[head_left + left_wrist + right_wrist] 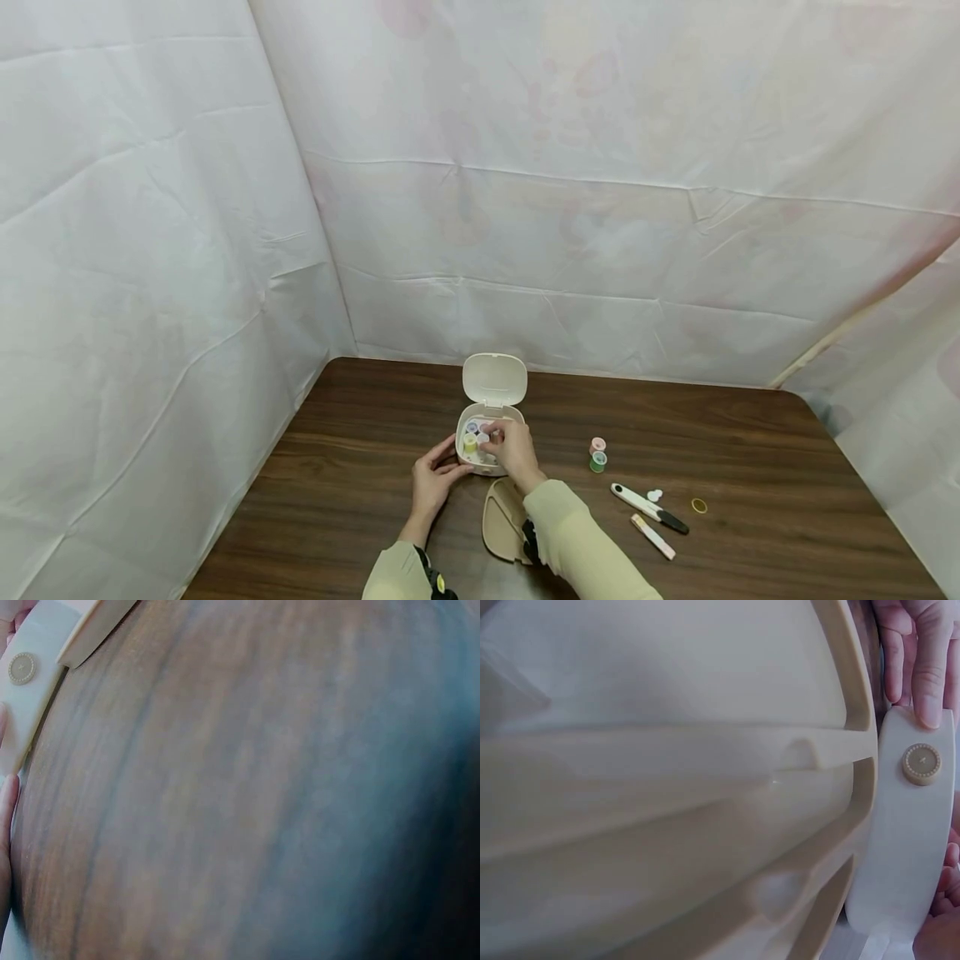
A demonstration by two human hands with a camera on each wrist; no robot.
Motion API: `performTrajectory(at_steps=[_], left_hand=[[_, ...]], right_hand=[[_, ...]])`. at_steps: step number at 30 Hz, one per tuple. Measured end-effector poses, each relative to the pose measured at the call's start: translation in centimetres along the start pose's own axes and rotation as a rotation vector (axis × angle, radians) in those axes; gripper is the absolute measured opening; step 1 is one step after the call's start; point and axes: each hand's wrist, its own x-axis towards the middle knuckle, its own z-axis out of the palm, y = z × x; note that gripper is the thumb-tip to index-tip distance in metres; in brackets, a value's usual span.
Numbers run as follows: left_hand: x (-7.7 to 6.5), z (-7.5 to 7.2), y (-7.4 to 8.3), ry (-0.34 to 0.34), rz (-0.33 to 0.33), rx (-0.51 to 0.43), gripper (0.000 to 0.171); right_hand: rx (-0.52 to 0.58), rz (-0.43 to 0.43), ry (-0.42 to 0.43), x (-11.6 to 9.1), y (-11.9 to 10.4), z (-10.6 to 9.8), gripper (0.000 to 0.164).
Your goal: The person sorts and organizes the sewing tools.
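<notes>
A small cream sewing box (487, 470) stands on the table with its lid (495, 379) raised at the back. Several thread spools sit inside, including a yellow spool (470, 443). My left hand (431, 483) steadies the box's front left corner, fingers along its side and thumb (930, 705) against the front beside a round button. From above, my right hand (513, 446) reaches into the box, thumb and fingertips pinching a pale spool (483, 438) that they partly cover. A beige divided tray (501, 521) lies below my right forearm, in front of the box.
To the right stand a pink spool (597, 445) and a green spool (597, 462). Farther right lie a white tool with a black end (648, 508), a pink and white stick (653, 537), small white pieces (654, 495) and a yellow ring (699, 506). Pale curtains hang behind the table.
</notes>
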Motion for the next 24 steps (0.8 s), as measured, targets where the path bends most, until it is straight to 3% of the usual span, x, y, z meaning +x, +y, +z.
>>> performTrajectory(at_steps=[14,24], left_hand=[[0.0,0.0,-0.1,0.003,-0.007,0.014,0.055],[0.3,-0.3,-2.6,0.019,0.05,0.038,0.056]], right_hand=[[-0.02,0.005,0.026,-0.1,0.1,0.1,0.02],[-0.023,0.003,0.033,-0.1,-0.1,0.0,0.022]])
